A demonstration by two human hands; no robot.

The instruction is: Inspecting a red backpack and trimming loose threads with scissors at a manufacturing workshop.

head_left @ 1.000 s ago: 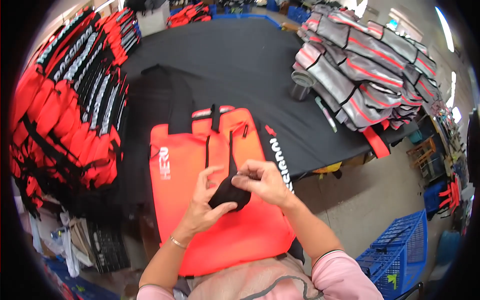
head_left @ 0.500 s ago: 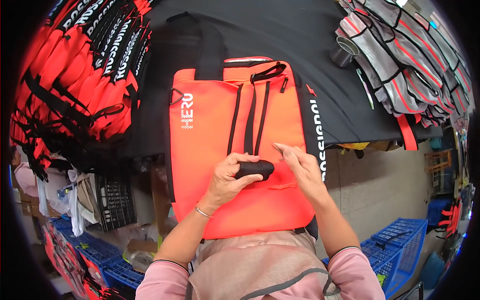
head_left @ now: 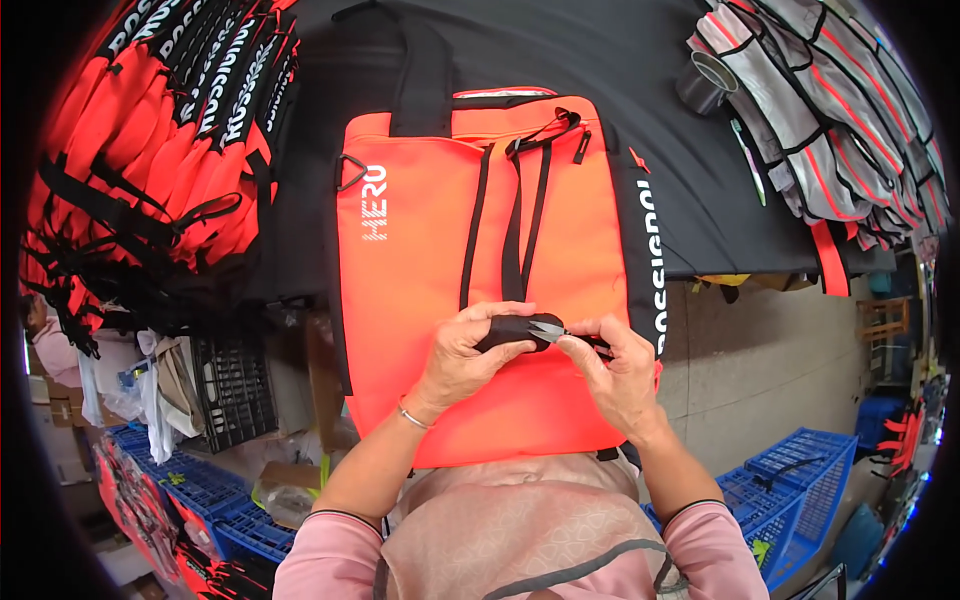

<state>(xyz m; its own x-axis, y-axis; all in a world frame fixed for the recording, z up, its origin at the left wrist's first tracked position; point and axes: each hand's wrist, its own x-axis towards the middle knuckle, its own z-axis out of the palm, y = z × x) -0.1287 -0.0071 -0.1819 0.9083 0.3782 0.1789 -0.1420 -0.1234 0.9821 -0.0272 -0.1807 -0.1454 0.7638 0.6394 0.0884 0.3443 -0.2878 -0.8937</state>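
Observation:
A bright orange-red bag (head_left: 400, 330) with black trim lies in front of me, its lower end against my apron. Over its middle, my left hand (head_left: 455, 358) pinches a short, rolled black fabric piece (head_left: 508, 331) between thumb and fingers; it appears to sit at the lower end of the black straps (head_left: 512, 240). My right hand (head_left: 622, 368) is closed around small thread snips (head_left: 546, 331). Their metal blades point left and lie against the right end of the black piece. Most of the snips' handle is hidden by my fingers.
Red and black bags (head_left: 150, 150) are stacked at the left. Grey pieces with red and black edging (head_left: 830, 130) pile at the right, near a metal cup (head_left: 706, 82) and a toothbrush (head_left: 748, 162). Blue crates (head_left: 790, 490) stand below the black-covered table (head_left: 560, 50).
My right hand has come down and left, bringing the snips' blades onto the black fabric piece. My left hand keeps its grip. The view has shifted slightly.

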